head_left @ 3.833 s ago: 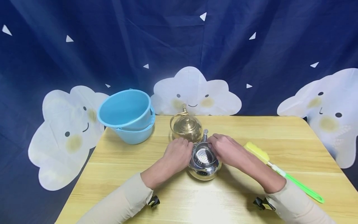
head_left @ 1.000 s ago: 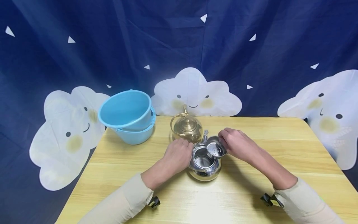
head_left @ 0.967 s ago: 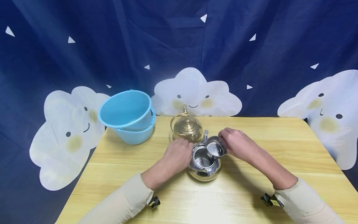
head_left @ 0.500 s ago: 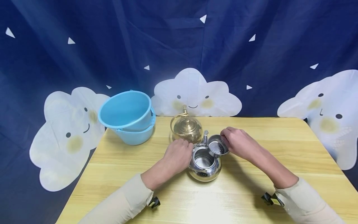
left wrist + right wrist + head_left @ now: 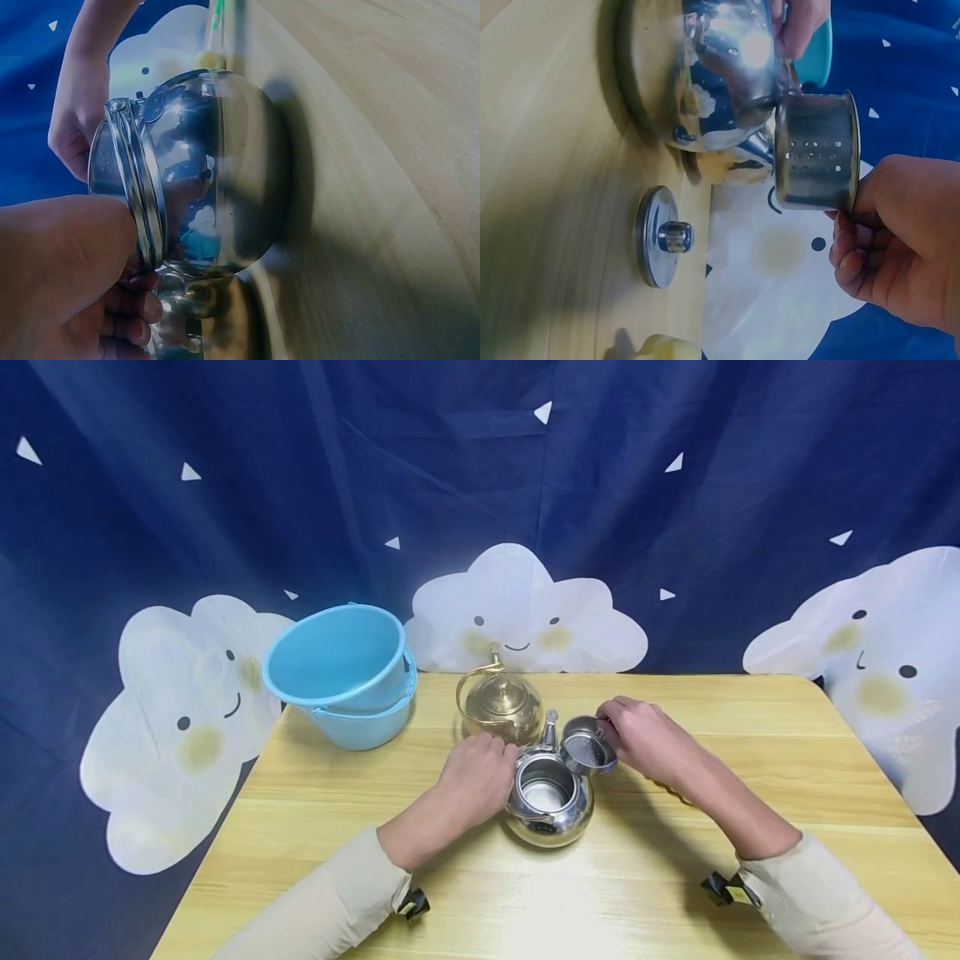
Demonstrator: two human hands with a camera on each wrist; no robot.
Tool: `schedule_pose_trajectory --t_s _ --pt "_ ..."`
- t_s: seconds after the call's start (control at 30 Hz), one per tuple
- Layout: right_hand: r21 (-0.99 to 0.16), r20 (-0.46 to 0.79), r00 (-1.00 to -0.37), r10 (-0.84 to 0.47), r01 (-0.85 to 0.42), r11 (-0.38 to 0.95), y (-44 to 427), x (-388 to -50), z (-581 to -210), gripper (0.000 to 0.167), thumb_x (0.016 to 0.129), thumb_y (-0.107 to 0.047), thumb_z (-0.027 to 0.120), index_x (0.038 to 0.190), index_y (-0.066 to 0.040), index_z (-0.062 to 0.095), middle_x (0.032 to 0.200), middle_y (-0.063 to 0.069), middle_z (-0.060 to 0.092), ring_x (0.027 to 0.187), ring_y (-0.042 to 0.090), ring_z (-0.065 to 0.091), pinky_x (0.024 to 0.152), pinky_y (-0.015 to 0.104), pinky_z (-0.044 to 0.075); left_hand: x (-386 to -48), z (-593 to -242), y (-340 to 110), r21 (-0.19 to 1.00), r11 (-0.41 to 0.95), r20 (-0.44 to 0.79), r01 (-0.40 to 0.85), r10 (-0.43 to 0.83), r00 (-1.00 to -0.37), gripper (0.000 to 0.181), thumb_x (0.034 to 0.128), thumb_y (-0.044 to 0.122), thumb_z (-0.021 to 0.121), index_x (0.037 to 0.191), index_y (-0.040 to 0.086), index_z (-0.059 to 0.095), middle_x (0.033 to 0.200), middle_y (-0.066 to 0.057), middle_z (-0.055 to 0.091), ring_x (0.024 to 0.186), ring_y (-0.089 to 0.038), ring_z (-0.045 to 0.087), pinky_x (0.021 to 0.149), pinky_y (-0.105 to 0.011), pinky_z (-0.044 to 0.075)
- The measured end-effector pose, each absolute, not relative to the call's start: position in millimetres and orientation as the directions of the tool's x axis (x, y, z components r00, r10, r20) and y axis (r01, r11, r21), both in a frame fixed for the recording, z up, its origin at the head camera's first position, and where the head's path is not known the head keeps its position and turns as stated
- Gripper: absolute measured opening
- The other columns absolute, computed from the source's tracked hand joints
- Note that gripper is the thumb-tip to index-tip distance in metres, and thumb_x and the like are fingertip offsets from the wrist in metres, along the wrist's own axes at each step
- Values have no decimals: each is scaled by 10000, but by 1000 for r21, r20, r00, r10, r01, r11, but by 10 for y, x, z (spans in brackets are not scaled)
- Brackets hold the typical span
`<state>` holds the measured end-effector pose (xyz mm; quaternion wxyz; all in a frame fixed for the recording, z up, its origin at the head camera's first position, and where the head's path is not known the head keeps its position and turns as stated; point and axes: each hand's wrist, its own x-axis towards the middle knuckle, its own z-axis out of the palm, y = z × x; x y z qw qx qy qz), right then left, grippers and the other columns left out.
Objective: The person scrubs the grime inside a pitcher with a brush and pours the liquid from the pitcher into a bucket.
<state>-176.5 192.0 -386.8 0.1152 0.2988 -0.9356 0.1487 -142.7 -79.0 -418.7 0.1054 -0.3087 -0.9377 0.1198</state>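
Observation:
A shiny steel teapot stands uncovered on the wooden table, its round mouth facing up. My left hand grips the teapot's folded-down handle at the rim, with thumb and fingers around it. In my right hand a steel strainer basket is pinched by its rim; rows of small holes show in its side in the right wrist view. The strainer hangs above and to the right of the teapot's mouth, near the spout. A knobbed lid lies on the table in the right wrist view.
A gold teapot stands just behind the steel one. Nested blue buckets sit at the back left. The yellow brush head lies to the right, mostly covered by my right arm in the head view.
My right hand has lifted the strainer out of the steel teapot and carried it right and upward, a little further in the last second. My left hand stays at the handle.

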Motion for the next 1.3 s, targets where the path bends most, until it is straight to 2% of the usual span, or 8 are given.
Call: schedule_pose_trajectory --t_s 0.33,0.87,1.3 --pt "-224 337 -795 -505 -588 777 1989 -1851 -3940 70 922 20 656 936 2 722 861 103 717 781 223 691 683 381 611 -1424 -4208 -805 -302 774 185 556 620 -763 205 1025 281 550 913 128 628 765 7 598 692 -144 510 584 -261 436" --pt "-269 322 -835 -446 -532 803 2142 -2019 -4045 91 936 25 627 932 22 718 869 129 721 821 285 700 746 470 616 -1426 -4199 -803 -275 784 164 557 609 -776 207 1024 287 551 928 123 635 786 1 610 713 -152 519 608 -270 447" --pt "-275 321 -858 -400 -489 828 2225 -2151 -4175 106 923 21 621 936 57 720 872 176 733 820 336 715 744 504 617 -1435 -4219 -807 -283 778 157 561 614 -773 210 1027 288 544 948 119 640 790 0 606 717 -154 515 610 -273 454"
